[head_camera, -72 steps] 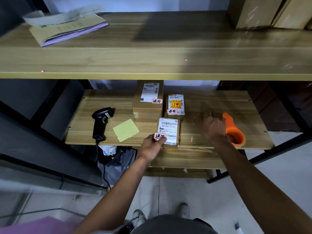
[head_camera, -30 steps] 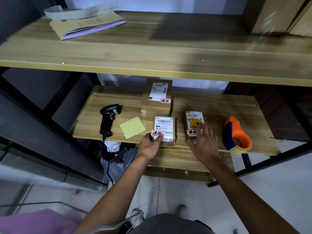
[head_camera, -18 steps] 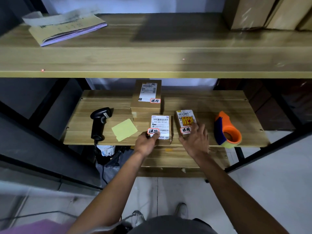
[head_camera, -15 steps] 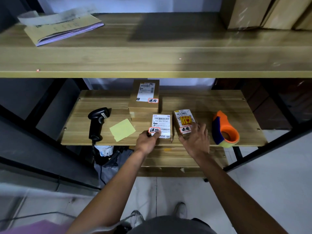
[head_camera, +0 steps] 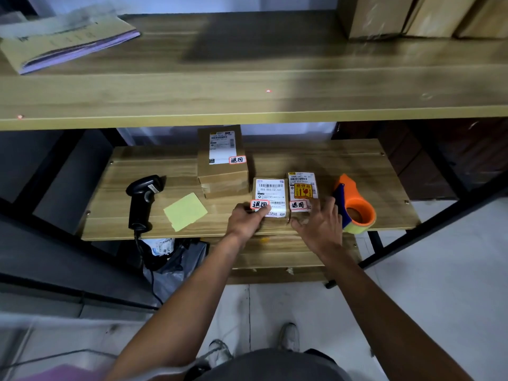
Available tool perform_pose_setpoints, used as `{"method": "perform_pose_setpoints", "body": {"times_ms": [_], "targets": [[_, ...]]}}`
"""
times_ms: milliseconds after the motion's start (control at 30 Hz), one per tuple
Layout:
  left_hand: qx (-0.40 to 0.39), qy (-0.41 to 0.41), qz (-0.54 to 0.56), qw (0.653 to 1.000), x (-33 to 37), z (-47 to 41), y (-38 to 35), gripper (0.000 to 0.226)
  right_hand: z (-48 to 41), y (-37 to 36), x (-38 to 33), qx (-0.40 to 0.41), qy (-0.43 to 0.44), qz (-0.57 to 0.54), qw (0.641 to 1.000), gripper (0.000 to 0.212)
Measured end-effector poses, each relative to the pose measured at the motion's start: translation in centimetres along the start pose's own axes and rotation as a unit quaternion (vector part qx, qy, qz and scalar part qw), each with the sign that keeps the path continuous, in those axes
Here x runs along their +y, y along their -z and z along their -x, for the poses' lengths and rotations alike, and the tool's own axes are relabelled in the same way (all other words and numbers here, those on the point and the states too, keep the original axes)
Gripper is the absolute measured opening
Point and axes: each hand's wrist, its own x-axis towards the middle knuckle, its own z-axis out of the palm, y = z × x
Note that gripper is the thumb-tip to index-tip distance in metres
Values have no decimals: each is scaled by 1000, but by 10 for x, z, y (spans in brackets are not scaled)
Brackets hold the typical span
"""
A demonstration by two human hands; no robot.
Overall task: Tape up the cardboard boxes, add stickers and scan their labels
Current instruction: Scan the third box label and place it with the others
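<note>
Three labelled cardboard boxes stand on the lower shelf (head_camera: 343,160). The large box (head_camera: 222,163) is at the back, with a red-edged sticker by its label. In front of it, the middle box (head_camera: 270,193) and a small box with a yellow-red label (head_camera: 302,185) sit side by side, each with a red-edged sticker. My left hand (head_camera: 246,221) grips the middle box's near left corner, thumb on its sticker. My right hand (head_camera: 320,225) rests with spread fingers on the small box's near edge.
An orange tape dispenser (head_camera: 356,209) lies just right of my right hand. A black barcode scanner (head_camera: 143,199) and a yellow-green sticker sheet (head_camera: 185,211) lie to the left. The upper shelf (head_camera: 247,86) overhangs, with papers (head_camera: 66,39) and boxes (head_camera: 384,15) on it.
My right hand has drawn the small yellow-red labelled box forward from the back until it sits beside the middle box. My left hand has kept hold of the middle box.
</note>
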Motion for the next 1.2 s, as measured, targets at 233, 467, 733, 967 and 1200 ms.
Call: {"method": "perform_pose_setpoints", "body": {"times_ms": [233,467,733,967,1200], "targets": [[23,-8,4,1000,2,4,13,64,-9,5,-12,46,-19,-5,999,44],[193,10,-29,981,14,-7,63,29,-35,10,-51,9,57,-39,998,40],[247,-52,-20,968,30,-24,115,20,-65,10,-124,-152,82,-104,979,59],[95,-57,17,994,48,-25,123,38,-82,0,-157,-207,49,-152,965,52],[136,-55,92,985,40,-11,141,16,-64,6,-168,-150,51,-210,965,42]]}}
